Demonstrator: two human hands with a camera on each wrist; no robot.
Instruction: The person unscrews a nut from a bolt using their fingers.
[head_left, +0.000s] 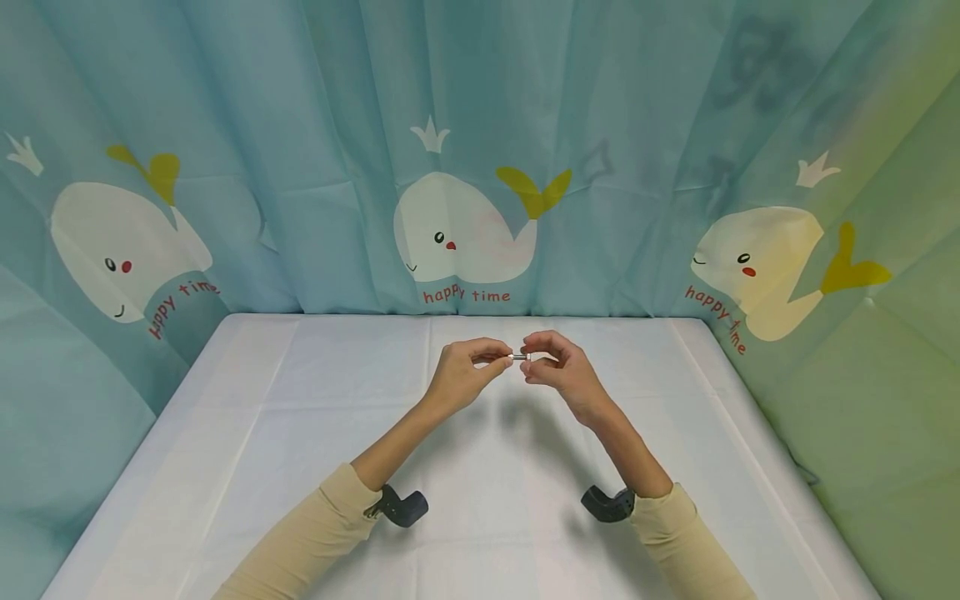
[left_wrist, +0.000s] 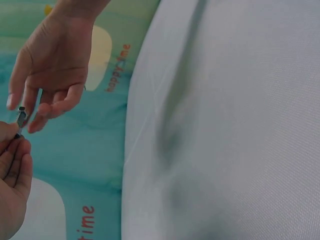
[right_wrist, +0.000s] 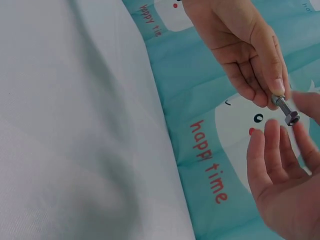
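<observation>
A small silver bolt (head_left: 519, 357) is held up above the white table, lying nearly level between the two hands. My left hand (head_left: 462, 375) pinches one end of it between thumb and fingertips. On the bolt's free end sits a hex nut (right_wrist: 292, 119), seen in the right wrist view with the threaded shank behind it. My right hand (head_left: 567, 373) is spread loosely around that nut end, thumb and index finger on either side of it with a gap between them. Its other fingers are apart and gently bent.
The white-covered table (head_left: 337, 442) spreads beneath both hands. Blue-green curtains (head_left: 322, 233) printed with whales stand along its back and sides. A dark wrist-camera mount (head_left: 405, 507) is on the left forearm, another mount (head_left: 607, 505) on the right.
</observation>
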